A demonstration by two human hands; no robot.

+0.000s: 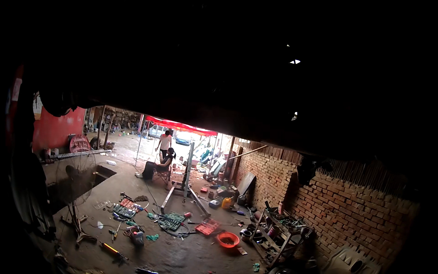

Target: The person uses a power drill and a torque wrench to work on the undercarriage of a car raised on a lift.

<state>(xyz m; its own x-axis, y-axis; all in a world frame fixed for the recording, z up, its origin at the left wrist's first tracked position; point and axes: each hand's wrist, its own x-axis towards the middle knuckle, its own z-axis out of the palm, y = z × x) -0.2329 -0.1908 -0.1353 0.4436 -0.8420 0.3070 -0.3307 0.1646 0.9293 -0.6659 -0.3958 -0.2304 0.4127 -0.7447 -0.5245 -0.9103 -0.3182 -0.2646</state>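
Note:
Neither of my hands shows in the head view, and no forearm comes in from the lower edge. A dark mass (pixel 191 68) fills the upper part of the picture; its shape is too dark to make out. On the floor below lie a green tool case (pixel 172 221), a red tool case (pixel 207 227) and another open case of tools (pixel 124 211). An orange basin (pixel 226 246) with dark contents stands near them. A yellow-and-black stick-like tool (pixel 112 250) lies at the lower left.
A metal stand with spread legs (pixel 189 171) rises mid-floor. A person sits on a chair (pixel 159 166); another person (pixel 164 142) stands behind. At left are a pedestal fan (pixel 75 182) and a floor pit (pixel 104 174). A cluttered rack (pixel 278 235) stands by the brick wall (pixel 346 205).

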